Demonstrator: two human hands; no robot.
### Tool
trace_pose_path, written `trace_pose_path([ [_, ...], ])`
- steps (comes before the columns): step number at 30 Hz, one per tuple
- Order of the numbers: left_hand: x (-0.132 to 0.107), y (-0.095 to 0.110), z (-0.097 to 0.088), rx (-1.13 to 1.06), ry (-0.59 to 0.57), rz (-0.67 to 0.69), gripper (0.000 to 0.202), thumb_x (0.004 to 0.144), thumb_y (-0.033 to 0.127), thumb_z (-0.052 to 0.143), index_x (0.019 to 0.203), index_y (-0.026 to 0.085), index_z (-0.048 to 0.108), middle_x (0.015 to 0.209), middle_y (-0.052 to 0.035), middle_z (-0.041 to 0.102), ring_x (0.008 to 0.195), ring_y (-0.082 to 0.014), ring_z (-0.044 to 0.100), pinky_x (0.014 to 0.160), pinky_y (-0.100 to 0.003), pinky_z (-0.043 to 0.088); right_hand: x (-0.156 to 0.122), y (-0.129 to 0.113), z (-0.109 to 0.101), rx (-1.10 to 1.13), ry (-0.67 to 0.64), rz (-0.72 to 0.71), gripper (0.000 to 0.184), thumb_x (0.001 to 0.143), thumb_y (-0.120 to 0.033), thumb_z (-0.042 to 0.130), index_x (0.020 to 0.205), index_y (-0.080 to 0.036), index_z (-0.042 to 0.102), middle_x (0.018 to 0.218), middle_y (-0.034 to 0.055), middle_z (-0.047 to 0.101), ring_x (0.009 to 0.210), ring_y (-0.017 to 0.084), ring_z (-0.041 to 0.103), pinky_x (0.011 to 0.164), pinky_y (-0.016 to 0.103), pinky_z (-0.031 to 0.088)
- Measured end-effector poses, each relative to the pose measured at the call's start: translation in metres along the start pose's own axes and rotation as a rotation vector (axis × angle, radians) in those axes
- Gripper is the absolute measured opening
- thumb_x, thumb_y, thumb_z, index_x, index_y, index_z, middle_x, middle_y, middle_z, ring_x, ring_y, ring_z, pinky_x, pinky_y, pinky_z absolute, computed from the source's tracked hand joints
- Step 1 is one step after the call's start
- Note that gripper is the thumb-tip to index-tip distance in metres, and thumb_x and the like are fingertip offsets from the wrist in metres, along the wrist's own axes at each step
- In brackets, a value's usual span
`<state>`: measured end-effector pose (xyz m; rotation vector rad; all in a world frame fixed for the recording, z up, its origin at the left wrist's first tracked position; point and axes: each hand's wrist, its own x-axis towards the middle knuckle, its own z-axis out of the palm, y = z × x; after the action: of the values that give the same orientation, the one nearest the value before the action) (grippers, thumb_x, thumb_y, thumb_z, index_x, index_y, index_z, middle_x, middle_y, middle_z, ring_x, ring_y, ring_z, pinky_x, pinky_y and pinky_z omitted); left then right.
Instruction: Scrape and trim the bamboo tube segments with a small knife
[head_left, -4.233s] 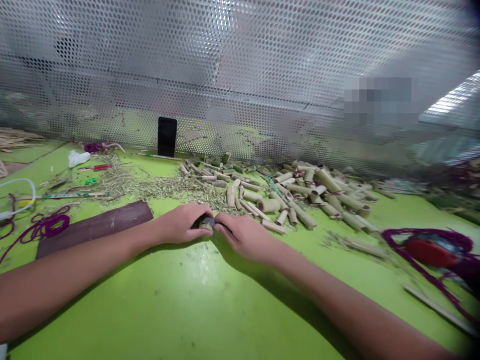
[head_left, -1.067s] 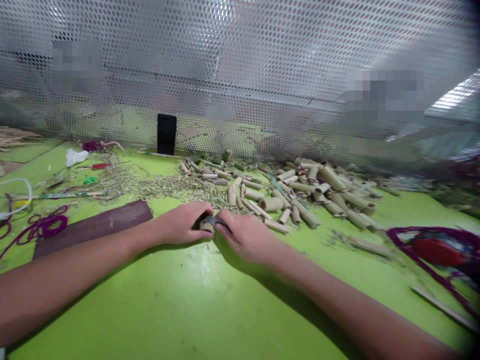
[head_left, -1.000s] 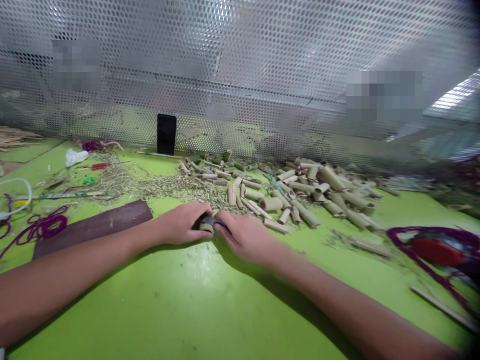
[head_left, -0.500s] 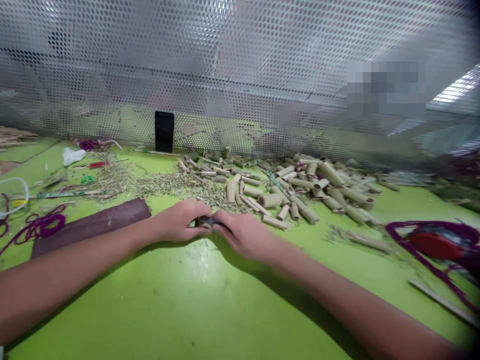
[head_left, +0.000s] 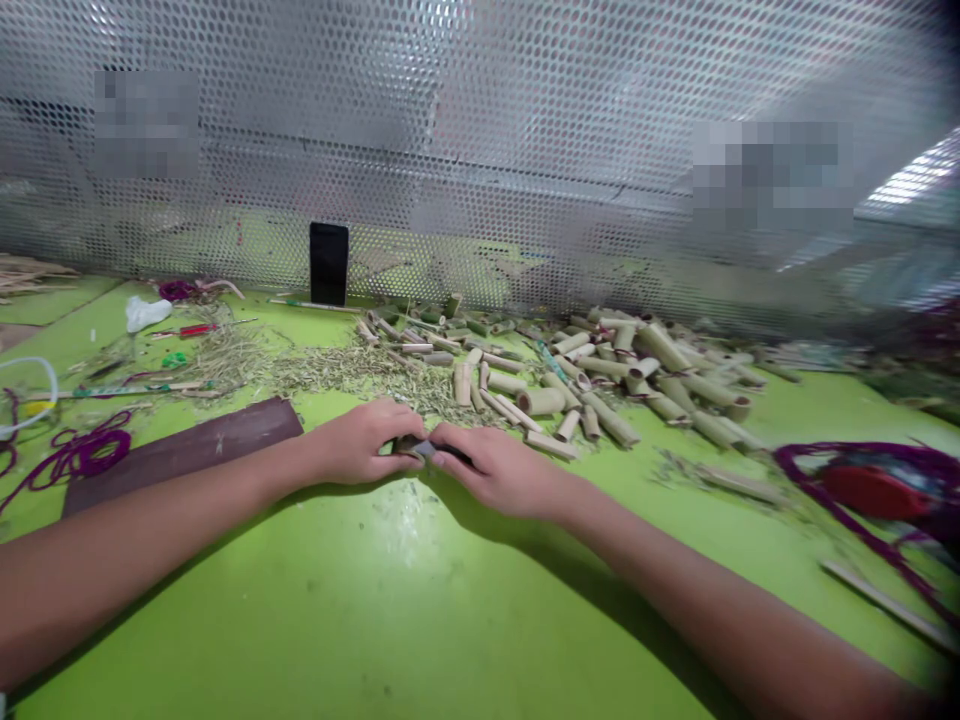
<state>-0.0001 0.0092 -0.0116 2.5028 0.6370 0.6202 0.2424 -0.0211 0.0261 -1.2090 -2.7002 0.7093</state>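
Head: bamboo (head_left: 407, 445) between left hand (head_left: 356, 442) and right hand (head_left: 499, 470).

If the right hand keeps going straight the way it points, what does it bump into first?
Probably the small grey metal piece between the hands, which the right hand already seems to touch. Just past it is the left hand, though depth is hard to judge.
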Motion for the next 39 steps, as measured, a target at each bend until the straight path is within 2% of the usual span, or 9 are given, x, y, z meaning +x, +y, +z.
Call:
trace_pose_path([
  [5,0.0,0.003,0.0,0.002,0.008,-0.071,0.032,0.099,0.049,0.061,0.112,0.02,0.063,0.107,-0.0087,0.07,0.1,-0.0261,0.063,0.091,-0.039,0.05,0.0,-0.002,0.001,-0.031,0.032,0.02,0.033,0.108,-0.041,0.04,0.109,-0.02,0.066,0.096,0.0092,0.074,0.081,0.024,0.065,0.072,0.036,0.045],
  [10,0.001,0.005,0.0,-0.026,0.028,-0.121,0.046,0.093,0.046,0.069,0.13,0.021,0.059,0.117,-0.011,0.071,0.104,-0.0288,0.065,0.091,-0.042,0.053,0.001,-0.009,0.0,-0.014,0.112,0.092,0.024,0.098,-0.037,0.054,0.105,-0.018,0.067,0.083,0.0071,0.073,0.066,0.02,0.061,0.059,0.031,0.04],
  [13,0.001,0.006,0.0,-0.042,0.025,-0.14,0.046,0.092,0.039,0.069,0.132,0.022,0.058,0.121,-0.0115,0.07,0.107,-0.0296,0.066,0.093,-0.043,0.054,0.001,-0.014,0.0,0.023,0.179,0.089,0.022,0.095,-0.03,0.057,0.111,-0.019,0.068,0.088,0.0064,0.075,0.067,0.02,0.063,0.061,0.031,0.042],
  [16,0.001,0.006,0.0,-0.044,0.027,-0.125,0.045,0.089,0.031,0.069,0.132,0.021,0.057,0.123,-0.0119,0.07,0.111,-0.0306,0.065,0.097,-0.045,0.053,0.002,-0.018,0.003,0.042,0.182,0.069,0.024,0.094,-0.025,0.059,0.115,-0.022,0.069,0.093,0.0053,0.078,0.071,0.02,0.065,0.065,0.032,0.044],
  [21,0.001,0.004,0.0,-0.039,0.024,-0.104,0.047,0.085,0.022,0.067,0.131,0.021,0.056,0.125,-0.0115,0.07,0.113,-0.0302,0.065,0.099,-0.045,0.052,0.004,-0.019,0.009,0.056,0.169,0.096,0.021,0.091,-0.019,0.059,0.108,-0.021,0.07,0.092,0.0055,0.078,0.072,0.021,0.066,0.065,0.033,0.044],
  [26,0.001,0.003,0.002,-0.045,0.038,-0.073,0.043,0.088,0.024,0.068,0.129,0.02,0.058,0.121,-0.0117,0.071,0.109,-0.0295,0.066,0.096,-0.043,0.053,0.005,-0.018,0.009,0.129,0.176,0.096,0.017,0.09,-0.014,0.056,0.098,-0.022,0.07,0.085,0.0041,0.075,0.069,0.02,0.062,0.064,0.032,0.042],
  [34,0.002,0.008,0.0,-0.019,0.026,-0.096,0.04,0.091,0.027,0.068,0.129,0.021,0.061,0.117,-0.01,0.072,0.106,-0.0277,0.066,0.094,-0.041,0.053,0.006,-0.019,0.011,0.21,0.181,0.059,0.016,0.091,-0.011,0.053,0.093,-0.021,0.066,0.082,0.0021,0.071,0.067,0.017,0.058,0.062,0.028,0.041],
  [36,0.001,0.008,-0.001,-0.009,0.022,-0.107,0.041,0.091,0.028,0.068,0.13,0.021,0.06,0.117,-0.0099,0.072,0.105,-0.0276,0.066,0.092,-0.041,0.054,0.006,-0.018,0.009,0.224,0.196,0.051,0.013,0.094,-0.014,0.053,0.092,-0.021,0.065,0.082,0.0017,0.07,0.066,0.016,0.057,0.061,0.028,0.04],
  [39,0.0,0.007,-0.001,-0.001,0.024,-0.135,0.042,0.091,0.032,0.069,0.13,0.021,0.06,0.115,-0.0105,0.072,0.103,-0.0281,0.067,0.089,-0.041,0.054,0.006,-0.013,0.003,0.214,0.271,0.08,0.013,0.1,-0.027,0.055,0.092,-0.021,0.064,0.078,0.001,0.067,0.065,0.016,0.055,0.059,0.027,0.038],
])
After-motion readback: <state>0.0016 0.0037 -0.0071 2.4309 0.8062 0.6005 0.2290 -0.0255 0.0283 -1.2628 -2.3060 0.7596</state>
